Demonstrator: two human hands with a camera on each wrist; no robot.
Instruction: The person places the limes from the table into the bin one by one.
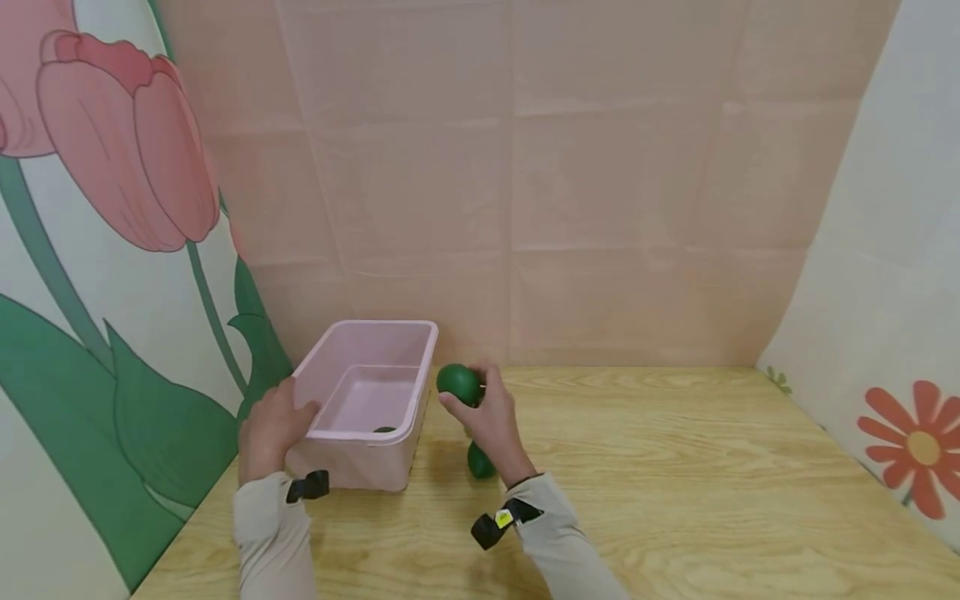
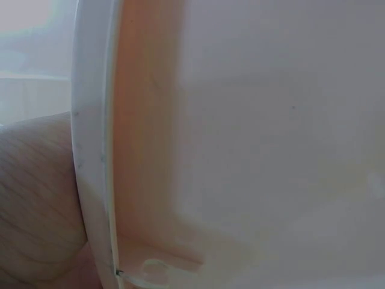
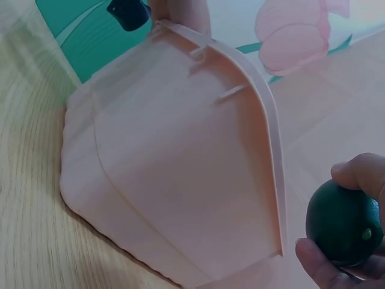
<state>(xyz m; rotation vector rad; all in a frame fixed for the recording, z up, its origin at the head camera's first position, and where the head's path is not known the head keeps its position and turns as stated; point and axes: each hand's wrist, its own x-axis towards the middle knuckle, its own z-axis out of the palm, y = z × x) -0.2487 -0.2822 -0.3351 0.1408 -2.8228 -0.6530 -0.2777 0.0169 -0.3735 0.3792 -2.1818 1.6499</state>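
A smooth, dark green, round fruit (image 1: 458, 384) is held between the thumb and fingers of my right hand (image 1: 495, 421), raised just right of a pink plastic bin (image 1: 351, 463). In the right wrist view the fruit (image 3: 341, 224) shows a small pale spot. My left hand (image 1: 273, 425) grips the bin's near left rim, thumb over the edge. Below my right hand, a second green fruit (image 1: 481, 461) lies on the table, partly covered by the wrist. Inside the bin, the top of another green thing (image 1: 385, 430) shows behind the near rim.
The bin stands on a light wood-grain table (image 1: 675, 483). A pinkish cloth backdrop (image 1: 600, 183) rises behind the table. Floral panels flank it, with a tulip (image 1: 127, 142) on the left and a red flower (image 1: 921, 447) on the right.
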